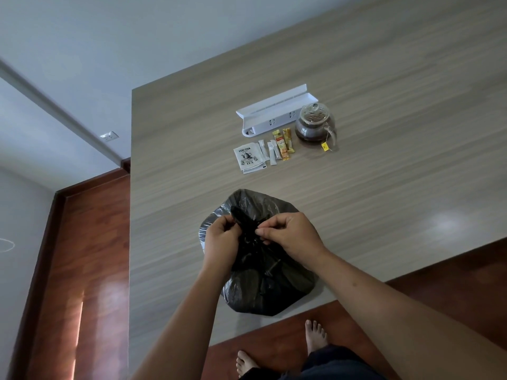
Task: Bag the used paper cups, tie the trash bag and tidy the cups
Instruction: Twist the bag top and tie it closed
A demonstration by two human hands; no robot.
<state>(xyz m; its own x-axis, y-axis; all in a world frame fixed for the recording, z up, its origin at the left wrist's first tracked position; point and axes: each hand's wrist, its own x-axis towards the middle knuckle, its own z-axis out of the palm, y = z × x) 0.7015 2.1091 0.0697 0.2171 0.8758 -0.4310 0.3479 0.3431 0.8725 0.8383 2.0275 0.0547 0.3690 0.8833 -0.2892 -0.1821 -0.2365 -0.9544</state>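
trash bag (263, 286) on worktop (384, 187) near edge | tea sachets (263, 154) behind it | power strip (277, 111) farther back | teapot (315, 122) right of strip

Wood-grain worktop (384, 105) seen across centre and right of frame. White power strip (274, 111) laid upper centre. Glass teapot (315, 122) with dark tea placed just right of it, touching or nearly so; yellow tag (325, 146) hung from it on string. White tea packets (248, 159) and row of stick sachets (277, 148) laid below strip. Red-brown wooden floor (90, 242) seen lower left. Wall socket (109, 136) seen on left.
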